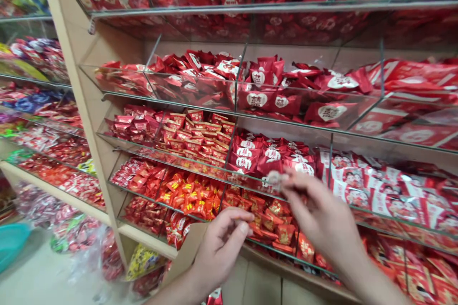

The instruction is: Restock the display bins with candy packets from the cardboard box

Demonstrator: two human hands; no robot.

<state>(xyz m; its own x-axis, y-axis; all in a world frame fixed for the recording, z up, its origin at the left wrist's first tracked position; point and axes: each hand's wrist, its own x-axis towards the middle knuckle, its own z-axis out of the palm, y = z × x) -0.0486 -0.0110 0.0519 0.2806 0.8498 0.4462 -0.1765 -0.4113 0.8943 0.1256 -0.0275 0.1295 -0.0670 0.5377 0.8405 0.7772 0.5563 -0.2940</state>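
My left hand [222, 243] is in front of the lower shelves, above an open cardboard box [192, 243]. Its thumb and forefinger are drawn together; whatever lies between them is too small to make out. To the right and higher, my right hand [318, 214] has its fingertips pinched near a small, pale, blurred thing [275, 177], which I cannot name. Behind that hand are dark red packets with white hearts [244, 152]. Red-and-gold packets [281, 226] fill the compartment between the two hands. Part of a red packet [214, 297] shows low beside my left wrist.
Clear dividers and shelf fronts [179, 155] hold several rows of red sweet packets. White-and-red packets [393, 190] stand to the right. Another shelf unit [43, 128] is on the left, with plastic bags [103, 252] on the floor and a teal basin [13, 244].
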